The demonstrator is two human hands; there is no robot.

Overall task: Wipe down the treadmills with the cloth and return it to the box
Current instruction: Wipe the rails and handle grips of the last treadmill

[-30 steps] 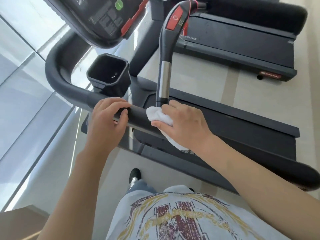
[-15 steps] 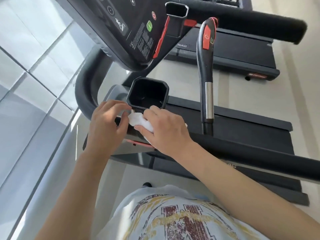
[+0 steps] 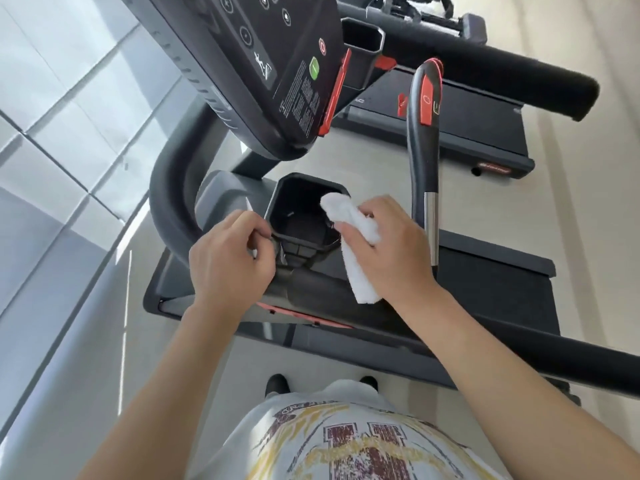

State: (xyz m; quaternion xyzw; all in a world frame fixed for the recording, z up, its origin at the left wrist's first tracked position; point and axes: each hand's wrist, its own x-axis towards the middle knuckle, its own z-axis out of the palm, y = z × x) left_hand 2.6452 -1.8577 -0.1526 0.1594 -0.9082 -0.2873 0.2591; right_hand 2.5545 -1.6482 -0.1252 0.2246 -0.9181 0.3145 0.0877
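My right hand (image 3: pixel 388 251) squeezes the cloth (image 3: pixel 349 233) at the cup holder (image 3: pixel 277 202) rim; left hand (image 3: pixel 230 261) fingers pinch its edge. Wiping isn't finished, and I can't see the box.

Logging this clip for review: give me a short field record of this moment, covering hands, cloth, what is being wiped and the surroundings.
left hand: grips the near rim of the cup holder
right hand: holds the cloth
cloth: white, bunched, top end over the cup holder's right rim
console: above the cup holder, green button visible
second treadmill: behind, untouched
box: not in view
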